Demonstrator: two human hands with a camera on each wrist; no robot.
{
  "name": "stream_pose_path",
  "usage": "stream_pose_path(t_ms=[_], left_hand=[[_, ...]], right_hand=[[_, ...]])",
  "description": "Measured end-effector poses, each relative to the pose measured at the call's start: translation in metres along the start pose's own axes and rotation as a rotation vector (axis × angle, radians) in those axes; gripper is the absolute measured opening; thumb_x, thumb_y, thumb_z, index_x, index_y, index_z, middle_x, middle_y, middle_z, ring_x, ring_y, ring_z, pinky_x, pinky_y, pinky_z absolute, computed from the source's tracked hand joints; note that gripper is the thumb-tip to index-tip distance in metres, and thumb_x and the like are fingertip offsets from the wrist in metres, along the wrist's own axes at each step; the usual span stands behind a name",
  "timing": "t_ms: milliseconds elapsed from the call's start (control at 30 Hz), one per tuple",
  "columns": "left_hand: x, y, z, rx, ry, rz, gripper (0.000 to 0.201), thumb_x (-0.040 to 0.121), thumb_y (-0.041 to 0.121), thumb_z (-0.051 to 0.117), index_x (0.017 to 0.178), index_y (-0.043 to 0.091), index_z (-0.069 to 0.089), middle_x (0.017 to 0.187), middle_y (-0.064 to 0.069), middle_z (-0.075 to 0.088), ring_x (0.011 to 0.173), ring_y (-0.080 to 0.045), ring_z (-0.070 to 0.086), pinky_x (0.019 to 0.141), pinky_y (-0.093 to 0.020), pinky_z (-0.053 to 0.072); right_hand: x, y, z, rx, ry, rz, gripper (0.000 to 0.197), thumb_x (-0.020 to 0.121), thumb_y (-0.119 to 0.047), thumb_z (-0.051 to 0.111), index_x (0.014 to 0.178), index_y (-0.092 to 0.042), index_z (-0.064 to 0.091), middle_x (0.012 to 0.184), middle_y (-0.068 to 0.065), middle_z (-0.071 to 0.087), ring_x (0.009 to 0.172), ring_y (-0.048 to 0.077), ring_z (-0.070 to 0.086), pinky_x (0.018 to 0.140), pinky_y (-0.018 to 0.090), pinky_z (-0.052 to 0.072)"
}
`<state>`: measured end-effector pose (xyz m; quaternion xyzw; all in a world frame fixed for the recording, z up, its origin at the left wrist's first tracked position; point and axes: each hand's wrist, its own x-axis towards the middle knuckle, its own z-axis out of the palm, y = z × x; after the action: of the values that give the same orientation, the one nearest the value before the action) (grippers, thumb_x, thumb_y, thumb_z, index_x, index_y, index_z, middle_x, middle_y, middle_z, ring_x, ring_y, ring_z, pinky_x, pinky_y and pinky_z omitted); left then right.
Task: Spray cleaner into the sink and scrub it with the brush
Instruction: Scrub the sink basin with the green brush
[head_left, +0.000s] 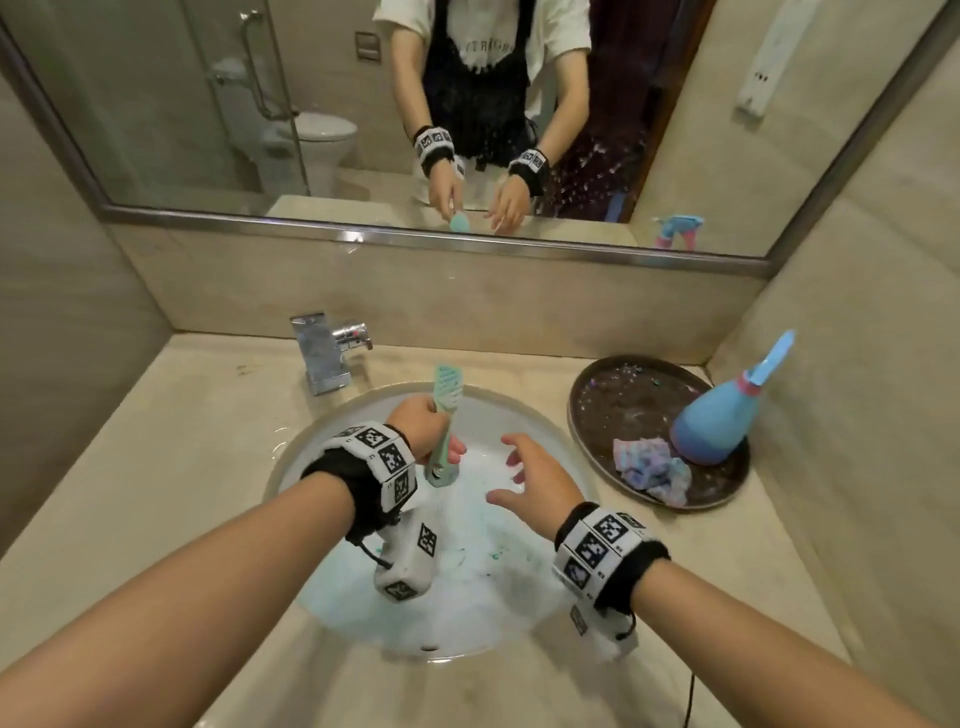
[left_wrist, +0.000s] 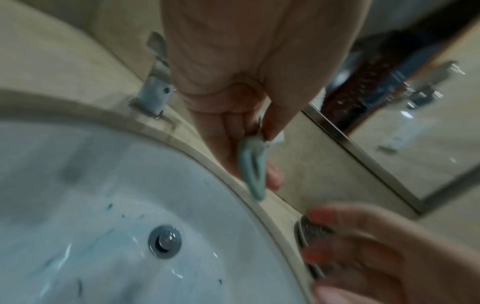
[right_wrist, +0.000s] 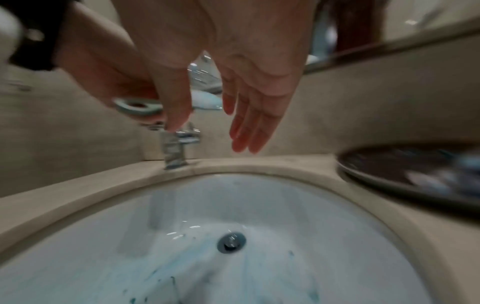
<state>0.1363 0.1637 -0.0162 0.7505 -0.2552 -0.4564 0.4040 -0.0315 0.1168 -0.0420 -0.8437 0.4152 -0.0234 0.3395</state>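
My left hand grips a pale green brush by its handle above the white sink, with the bristle head up toward the faucet and the ringed handle end pointing down. The basin is streaked with blue cleaner around the drain. My right hand hovers over the bowl just right of the brush, fingers spread and relaxed, holding nothing. The blue spray bottle with a pink collar stands on the tray at the right.
A chrome faucet stands at the back left of the basin. A dark round tray on the right counter carries the bottle and a crumpled pastel cloth. A mirror runs along the wall behind.
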Motion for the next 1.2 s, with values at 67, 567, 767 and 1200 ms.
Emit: stream_pose_path(t_ms=[67, 567, 767, 1200], left_hand=[[0.008, -0.002, -0.001, 0.1, -0.042, 0.061, 0.023, 0.1, 0.01, 0.036, 0.118, 0.013, 0.048, 0.062, -0.008, 0.06, 0.042, -0.015, 0.055, 0.041, -0.022, 0.047], [0.067, -0.081, 0.043, 0.521, -0.419, 0.173, 0.038, 0.099, 0.027, 0.043, 0.136, 0.023, 0.049, 0.083, -0.007, 0.057, 0.053, -0.01, 0.041, 0.051, -0.019, 0.038], [0.076, -0.114, 0.071, 0.534, -0.525, 0.111, 0.03, 0.091, 0.02, 0.058, 0.12, 0.019, 0.065, 0.063, 0.005, 0.06, 0.055, -0.007, 0.046, 0.053, -0.018, 0.038], [0.086, -0.151, 0.099, 0.72, -0.74, 0.154, 0.042, 0.085, 0.01, 0.067, 0.125, 0.015, 0.06, 0.122, -0.006, 0.065, 0.112, -0.021, 0.059, 0.089, -0.02, 0.042]], right_hand=[[-0.001, 0.025, -0.004, 0.062, 0.04, 0.213, 0.063, 0.085, -0.031, 0.066, 0.138, -0.015, 0.037, 0.131, 0.008, 0.051, 0.114, 0.02, 0.053, 0.098, 0.029, 0.041], [-0.02, 0.07, 0.013, -0.219, -0.06, 0.87, 0.051, 0.097, -0.036, 0.043, 0.134, 0.0, 0.044, 0.141, 0.019, 0.042, 0.126, 0.032, 0.045, 0.099, 0.033, 0.039], [-0.021, 0.076, 0.011, -0.233, -0.088, 0.882, 0.044, 0.097, -0.028, 0.045, 0.13, 0.0, 0.048, 0.141, 0.021, 0.04, 0.12, 0.033, 0.05, 0.092, 0.03, 0.042], [-0.017, 0.083, 0.027, -0.241, 0.008, 0.915, 0.047, 0.095, -0.019, 0.045, 0.137, 0.0, 0.036, 0.151, 0.018, 0.022, 0.131, 0.034, 0.037, 0.101, 0.038, 0.037]])
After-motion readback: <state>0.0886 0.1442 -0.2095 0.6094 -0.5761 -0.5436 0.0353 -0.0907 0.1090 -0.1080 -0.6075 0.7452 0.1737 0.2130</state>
